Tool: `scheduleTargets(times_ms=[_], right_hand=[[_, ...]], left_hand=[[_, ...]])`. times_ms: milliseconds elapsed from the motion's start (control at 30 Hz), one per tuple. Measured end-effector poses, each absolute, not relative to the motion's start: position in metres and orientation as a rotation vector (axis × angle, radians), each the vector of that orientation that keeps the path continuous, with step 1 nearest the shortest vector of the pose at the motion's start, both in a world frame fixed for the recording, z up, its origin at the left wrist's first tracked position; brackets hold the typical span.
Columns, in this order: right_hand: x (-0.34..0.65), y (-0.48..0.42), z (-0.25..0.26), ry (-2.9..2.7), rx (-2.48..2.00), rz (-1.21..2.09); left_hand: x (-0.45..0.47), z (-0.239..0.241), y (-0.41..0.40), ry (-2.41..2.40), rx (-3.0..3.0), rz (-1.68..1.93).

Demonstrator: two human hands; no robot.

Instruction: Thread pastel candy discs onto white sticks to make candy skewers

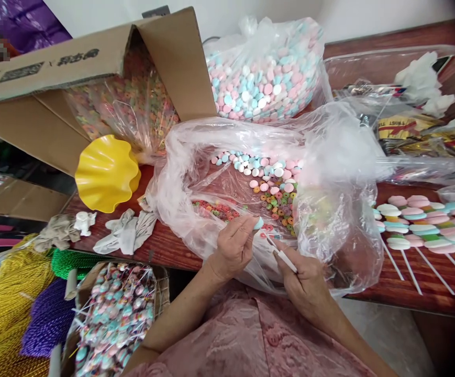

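Observation:
My left hand (233, 246) pinches a light blue candy-like disc (258, 223) between thumb and fingertips. In my right hand (306, 277) is a slim white stick-shaped tool (288, 261) with a thin dark tip pointing up and left toward the disc. The tip looks just apart from the disc. Both hands are over the near edge of a spread clear plastic bag (227, 131). Inside it lie pink, blue and white discs (264, 162) and small coloured rings (280, 204). To the right, stacked discs on white sticks (423, 225) lie on the table.
A full bag of discs (266, 78) stands behind, with a cardboard box (180, 63) holding bagged rings at left. A yellow wavy bowl (107, 173) and grey gloves (127, 230) sit on the table's left. Below is a box of wrapped sticks (117, 309). A clear tray (368, 68) is back right.

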State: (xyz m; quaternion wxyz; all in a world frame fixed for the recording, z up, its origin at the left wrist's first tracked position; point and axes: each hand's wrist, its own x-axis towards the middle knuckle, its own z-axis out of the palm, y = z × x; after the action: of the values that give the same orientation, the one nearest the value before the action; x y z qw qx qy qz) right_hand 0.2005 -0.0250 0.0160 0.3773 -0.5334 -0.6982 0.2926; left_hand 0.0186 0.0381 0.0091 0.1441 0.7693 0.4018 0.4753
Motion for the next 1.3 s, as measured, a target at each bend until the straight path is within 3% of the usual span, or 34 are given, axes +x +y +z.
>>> scheduleTargets(times_ms=[267, 533, 700, 933, 1033, 1200, 1300], right_hand=[[0.187, -0.027, 0.009, -1.618, -1.314, 0.859], [0.189, -0.015, 0.003, -1.462, -1.357, 0.918], [0.220, -0.005, 0.002, -1.023, -1.412, 0.979], [0.234, -0.012, -0.016, -1.080, -1.403, 1.067], [0.234, -0.015, -0.023, -1.116, -1.419, 1.102], [0.235, -0.015, -0.021, -1.204, -1.411, 1.079], [0.236, -0.015, -0.022, -1.211, -1.412, 1.068]], left_hand=[[0.019, 0.008, 0.035, 1.183, 2.379, 1.411], [0.037, 0.012, 0.029, 0.932, 2.145, 1.081], [0.026, 0.025, 0.058, 1.164, 1.949, 0.944], [0.023, 0.022, 0.083, 1.394, 2.353, 0.207], [0.026, 0.014, 0.076, 1.408, 2.386, 0.245], [0.024, 0.022, 0.082, 1.271, 2.224, 0.628], [0.031, 0.034, 0.105, 1.255, 2.235, 0.632]])
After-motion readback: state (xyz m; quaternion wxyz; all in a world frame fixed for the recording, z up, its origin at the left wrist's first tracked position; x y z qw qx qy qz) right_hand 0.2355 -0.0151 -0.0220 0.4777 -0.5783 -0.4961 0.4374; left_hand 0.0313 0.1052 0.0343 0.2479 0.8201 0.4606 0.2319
